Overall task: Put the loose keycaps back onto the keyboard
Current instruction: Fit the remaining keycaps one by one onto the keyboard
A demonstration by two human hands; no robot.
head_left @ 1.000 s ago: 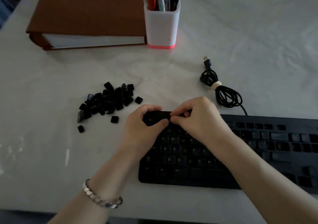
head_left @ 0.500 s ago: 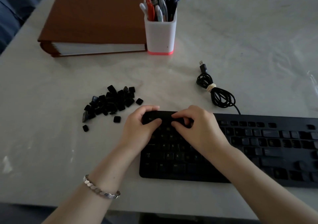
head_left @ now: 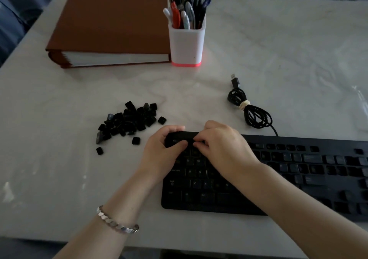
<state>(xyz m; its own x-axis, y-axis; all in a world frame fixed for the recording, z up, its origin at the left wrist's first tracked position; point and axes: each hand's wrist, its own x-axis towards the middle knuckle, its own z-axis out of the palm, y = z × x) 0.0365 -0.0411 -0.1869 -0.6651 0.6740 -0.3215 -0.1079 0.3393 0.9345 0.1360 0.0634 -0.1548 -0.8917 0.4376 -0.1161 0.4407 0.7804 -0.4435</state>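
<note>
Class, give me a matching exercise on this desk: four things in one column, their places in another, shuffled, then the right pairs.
Things:
1. binder
2. pen holder
3. pile of keycaps
4. cable

Places:
A. beyond the keyboard, coiled and tied
B. far left of the table
C. left of the keyboard
D. just right of the binder

Pairs: 1-B, 2-D, 3-C, 4-A
</note>
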